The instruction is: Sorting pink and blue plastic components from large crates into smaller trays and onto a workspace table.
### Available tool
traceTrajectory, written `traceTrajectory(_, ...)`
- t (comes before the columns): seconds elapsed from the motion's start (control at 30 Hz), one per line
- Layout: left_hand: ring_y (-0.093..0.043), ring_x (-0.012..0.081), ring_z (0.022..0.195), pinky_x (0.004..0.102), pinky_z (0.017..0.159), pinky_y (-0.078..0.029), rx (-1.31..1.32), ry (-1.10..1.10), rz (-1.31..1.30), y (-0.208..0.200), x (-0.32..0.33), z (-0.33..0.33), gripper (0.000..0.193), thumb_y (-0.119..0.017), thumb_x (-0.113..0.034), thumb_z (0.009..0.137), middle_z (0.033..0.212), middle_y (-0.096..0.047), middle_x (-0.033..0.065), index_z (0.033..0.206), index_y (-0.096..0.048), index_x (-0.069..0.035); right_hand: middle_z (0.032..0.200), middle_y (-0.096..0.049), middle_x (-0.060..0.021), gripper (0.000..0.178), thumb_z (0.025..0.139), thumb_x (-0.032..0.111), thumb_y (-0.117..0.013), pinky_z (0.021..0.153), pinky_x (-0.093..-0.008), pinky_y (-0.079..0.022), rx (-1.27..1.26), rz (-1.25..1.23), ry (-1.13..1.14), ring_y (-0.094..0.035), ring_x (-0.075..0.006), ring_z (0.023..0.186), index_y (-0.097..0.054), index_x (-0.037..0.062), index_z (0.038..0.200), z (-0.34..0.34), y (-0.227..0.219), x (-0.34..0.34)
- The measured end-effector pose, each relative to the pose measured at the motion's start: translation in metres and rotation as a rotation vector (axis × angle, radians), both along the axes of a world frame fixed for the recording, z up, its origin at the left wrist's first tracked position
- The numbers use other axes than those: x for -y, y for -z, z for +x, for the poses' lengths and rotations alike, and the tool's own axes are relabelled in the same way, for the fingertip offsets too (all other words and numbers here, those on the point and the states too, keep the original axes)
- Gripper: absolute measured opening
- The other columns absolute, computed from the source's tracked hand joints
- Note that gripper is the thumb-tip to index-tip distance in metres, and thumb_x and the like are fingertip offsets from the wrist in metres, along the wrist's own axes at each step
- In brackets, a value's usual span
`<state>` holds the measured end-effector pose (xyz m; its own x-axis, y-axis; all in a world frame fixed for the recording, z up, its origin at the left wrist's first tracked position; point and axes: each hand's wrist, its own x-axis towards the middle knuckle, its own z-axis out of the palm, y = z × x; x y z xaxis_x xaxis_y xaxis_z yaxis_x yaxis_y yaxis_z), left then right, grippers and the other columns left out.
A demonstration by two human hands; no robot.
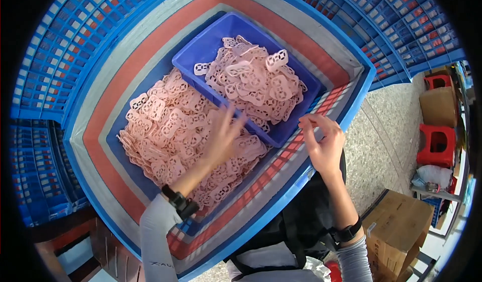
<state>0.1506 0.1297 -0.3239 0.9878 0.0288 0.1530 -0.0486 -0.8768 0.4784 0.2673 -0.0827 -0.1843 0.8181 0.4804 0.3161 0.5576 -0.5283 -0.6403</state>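
Many pale pink, flat openwork plastic pieces (170, 126) lie heaped in a large blue crate with a striped lining (103, 151). Inside the crate, a blue-purple bin (198, 48) holds another heap of the same pink pieces (261, 78). My left hand (221, 139) is smeared by motion above the loose heap, by the bin's near edge. Its fingers look stretched out and apart, with nothing visible in them. Over the crate's right side is my right hand (325, 144), thumb and forefinger curled together at the tips. Whatever may be between them is too small to make out.
Blue lattice crates (75, 46) stand behind and to the left, with more at the back right (371, 26). On the right are a cardboard box (399, 227), a red stool (436, 144) and speckled floor (376, 141). A black bag-like item (306, 211) lies below the crate's near rim.
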Motion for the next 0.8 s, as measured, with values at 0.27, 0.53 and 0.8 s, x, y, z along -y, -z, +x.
traceTrajectory(0.27, -0.019, 0.0415, 0.134, 0.0573, 0.105, -0.023, -0.186, 0.064, 0.291, 0.125, 0.065, -0.046, 0.064, -0.057, -0.042, 0.084, 0.148, -0.011, 0.0212, 0.141, -0.03, -0.028, 0.07, -0.066, -0.006, 0.008, 0.076, 0.009, -0.061, 0.064, -0.0312, -0.043, 0.002, -0.002, -0.003, -0.063, -0.0217, 0.065, -0.065, 0.0053, 0.081, 0.0, 0.001, -0.003)
traceTrajectory(0.53, -0.025, 0.0415, 0.13, 0.0595, 0.094, -0.032, -0.202, -0.017, 0.235, 0.162, 0.053, -0.031, 0.069, -0.062, -0.027, 0.078, 0.146, -0.02, 0.0212, 0.14, -0.032, -0.028, 0.071, -0.066, -0.0052, 0.008, 0.076, 0.009, -0.061, 0.065, -0.0315, -0.043, -0.017, 0.019, -0.006, -0.063, -0.0219, 0.066, -0.065, 0.0054, 0.082, -0.002, -0.001, -0.005)
traceTrajectory(0.8, -0.024, 0.0411, 0.132, 0.0614, 0.091, -0.033, -0.432, -0.211, 0.064, 0.112, 0.063, -0.014, 0.09, -0.075, -0.023, 0.064, 0.148, -0.013, 0.0233, 0.142, -0.029, -0.028, 0.069, -0.065, -0.0055, 0.008, 0.075, 0.01, -0.062, 0.063, -0.0312, -0.042, 0.017, 0.002, 0.014, -0.061, -0.0212, 0.062, -0.065, 0.0053, 0.081, 0.002, -0.001, 0.003)
